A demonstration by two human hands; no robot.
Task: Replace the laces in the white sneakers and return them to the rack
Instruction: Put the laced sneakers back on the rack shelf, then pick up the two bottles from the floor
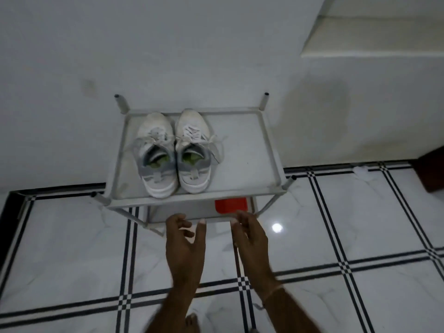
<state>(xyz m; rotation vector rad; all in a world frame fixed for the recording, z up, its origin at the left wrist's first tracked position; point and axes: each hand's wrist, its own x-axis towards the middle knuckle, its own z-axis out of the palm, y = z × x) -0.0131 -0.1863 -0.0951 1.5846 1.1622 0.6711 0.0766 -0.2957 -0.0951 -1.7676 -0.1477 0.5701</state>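
Two white sneakers stand side by side on the top shelf of a grey rack (245, 150), toes toward the wall. The left sneaker (156, 155) and the right sneaker (195, 152) both have white laces, with loose ends trailing off to the right. My left hand (185, 239) hovers in front of the rack's front edge, fingers loosely curled and holding nothing. My right hand (249, 234) is beside it, also empty and relaxed. Both hands are apart from the sneakers.
A red box (230, 205) sits on the rack's lower shelf, partly hidden. The rack stands against a white wall on a white tiled floor (336, 224) with black lines. A dark wooden piece (432, 171) is at the right edge. My foot (192, 323) shows below.
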